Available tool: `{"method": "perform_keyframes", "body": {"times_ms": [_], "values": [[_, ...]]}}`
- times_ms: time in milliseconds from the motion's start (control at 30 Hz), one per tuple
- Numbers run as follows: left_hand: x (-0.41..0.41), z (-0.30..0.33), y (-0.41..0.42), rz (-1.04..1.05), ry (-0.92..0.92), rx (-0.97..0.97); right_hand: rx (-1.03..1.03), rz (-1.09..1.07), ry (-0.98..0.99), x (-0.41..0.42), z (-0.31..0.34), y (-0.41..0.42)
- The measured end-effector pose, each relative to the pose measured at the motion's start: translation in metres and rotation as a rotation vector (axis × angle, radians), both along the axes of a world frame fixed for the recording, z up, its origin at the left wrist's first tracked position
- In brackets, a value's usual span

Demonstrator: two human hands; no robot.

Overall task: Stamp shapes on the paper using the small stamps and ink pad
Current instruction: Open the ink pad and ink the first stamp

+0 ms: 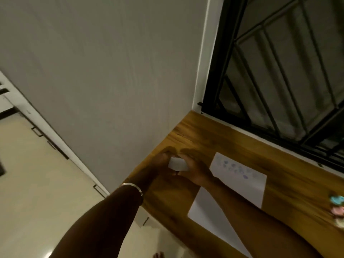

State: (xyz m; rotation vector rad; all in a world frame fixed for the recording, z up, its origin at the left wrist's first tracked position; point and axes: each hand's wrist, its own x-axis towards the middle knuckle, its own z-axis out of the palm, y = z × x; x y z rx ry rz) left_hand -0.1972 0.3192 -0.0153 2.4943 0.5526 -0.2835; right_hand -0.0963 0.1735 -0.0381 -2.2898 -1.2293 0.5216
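A white sheet of paper (242, 183) lies on the wooden table (214, 138), with several blue stamped shapes (238, 169) near its far end. Both hands meet at the table's left side around a small white box (177, 164), likely the ink pad. My left hand (162, 162) grips its left end; a bangle sits on that wrist. My right hand (195, 169) holds its right side with curled fingers, the forearm crossing over the paper. Small stamps in blue and pink (337, 205) lie at the right edge of the table.
A grey wall (111, 71) rises behind the table's left edge. A black-framed barred window (279, 71) runs along the table's far side. Pale floor tiles (37, 192) and a bare foot (158, 255) show below left.
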Motion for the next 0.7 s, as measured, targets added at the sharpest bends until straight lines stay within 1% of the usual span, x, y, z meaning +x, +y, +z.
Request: {"method": "perform_keyframes", "body": {"times_ms": [67, 133, 200, 300, 367, 567, 700], "values": [[-0.009, -0.008, 0.013, 0.044, 0.043, 0.021, -0.030, 0.015, 0.009, -0.009, -0.004, 0.013], [-0.017, -0.012, 0.019, 0.008, 0.073, 0.010, -0.045, 0.032, 0.044, -0.017, -0.008, 0.023], [-0.025, -0.016, 0.025, 0.023, 0.048, 0.002, -0.058, 0.047, 0.091, -0.021, -0.010, 0.029], [-0.035, -0.023, 0.032, 0.018, -0.024, 0.077, -0.097, 0.067, 0.121, -0.024, -0.011, 0.034], [-0.037, -0.027, 0.032, -0.001, -0.024, 0.115, -0.104, 0.084, 0.135, -0.023, -0.013, 0.035], [-0.036, -0.033, 0.032, -0.012, -0.021, 0.084, -0.119, 0.108, 0.120, -0.019, -0.017, 0.032], [-0.034, -0.033, 0.030, -0.006, 0.012, 0.089, -0.101, 0.123, 0.120, -0.017, -0.018, 0.031]]}}
